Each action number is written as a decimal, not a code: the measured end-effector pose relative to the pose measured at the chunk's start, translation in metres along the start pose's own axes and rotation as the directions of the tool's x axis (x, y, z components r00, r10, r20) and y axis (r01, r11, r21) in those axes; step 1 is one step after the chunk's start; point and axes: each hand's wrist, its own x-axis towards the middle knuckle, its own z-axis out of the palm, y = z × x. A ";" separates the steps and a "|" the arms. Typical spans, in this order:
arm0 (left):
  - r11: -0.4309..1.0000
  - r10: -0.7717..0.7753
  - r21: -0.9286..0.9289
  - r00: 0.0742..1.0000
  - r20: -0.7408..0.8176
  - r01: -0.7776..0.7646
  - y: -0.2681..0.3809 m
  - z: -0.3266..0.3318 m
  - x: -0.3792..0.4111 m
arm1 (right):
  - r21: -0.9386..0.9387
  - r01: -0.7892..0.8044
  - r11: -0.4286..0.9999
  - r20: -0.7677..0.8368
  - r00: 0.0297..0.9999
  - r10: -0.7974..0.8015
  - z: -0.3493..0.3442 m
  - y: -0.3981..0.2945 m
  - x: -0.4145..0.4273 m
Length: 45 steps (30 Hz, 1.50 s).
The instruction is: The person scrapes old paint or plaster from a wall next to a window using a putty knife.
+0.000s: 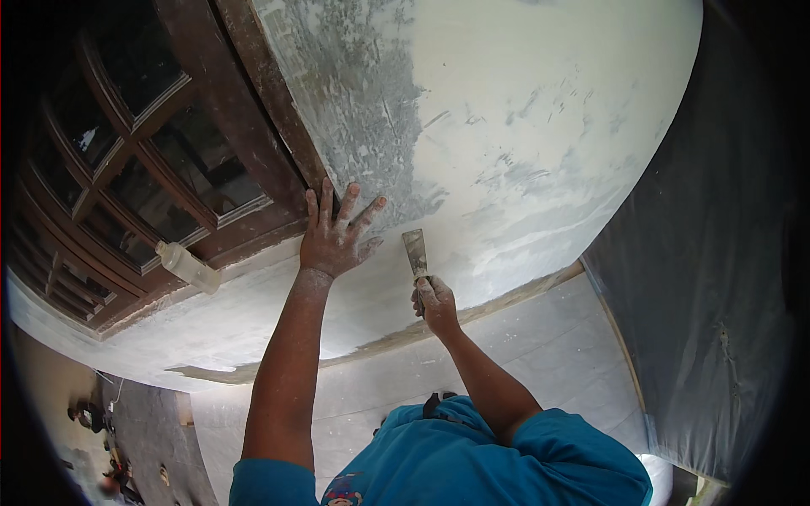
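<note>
My left hand [335, 234] is dusted with white powder and lies flat with spread fingers, at the lower corner of the brown window frame [269, 82] and the wall beside it. In my right hand [436, 300] is a putty knife [415, 250], gripped by its handle. Its broad blade, smeared with pale residue, points up at the wall [493, 209]; whether the edge touches cannot be told. Smooth white filler covers the wall's right part, with grey scuffed patches. A rough grey strip [361, 107] runs between the filler and the window frame.
A clear plastic bottle [190, 267] stands on the window ledge left of my left arm. Dark plastic sheeting [702, 284] hangs at the right. Grey covering with white specks lies over the floor [544, 322]. Two people [88, 416] are far off at lower left.
</note>
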 end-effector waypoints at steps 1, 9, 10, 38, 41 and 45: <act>1.000 -0.010 0.000 1.000 0.004 0.010 -0.001 0.000 0.001 | -0.007 -0.006 1.000 0.007 1.000 0.006 0.001 -0.003 0.004; 1.000 -0.012 -0.001 0.999 -0.044 0.012 -0.001 0.001 -0.001 | -0.045 0.006 0.999 0.024 1.000 -0.005 -0.019 0.000 0.009; 1.000 -0.023 0.001 0.999 -0.042 0.023 -0.001 0.002 0.000 | -0.037 -0.001 0.999 0.022 1.000 0.002 -0.019 -0.001 0.007; 0.990 -0.059 0.117 0.987 -0.149 0.077 0.012 0.022 -0.019 | -0.654 0.425 0.626 0.232 0.900 -0.368 -0.086 -0.075 0.047; 0.990 -0.052 0.121 0.985 -0.165 0.072 0.016 0.022 -0.015 | -0.710 0.450 0.542 0.333 0.892 -0.305 -0.082 -0.116 0.055; 0.987 -0.054 0.141 0.987 -0.153 0.076 0.015 0.024 -0.018 | -0.874 0.415 0.253 0.359 0.902 -0.241 -0.079 -0.177 0.054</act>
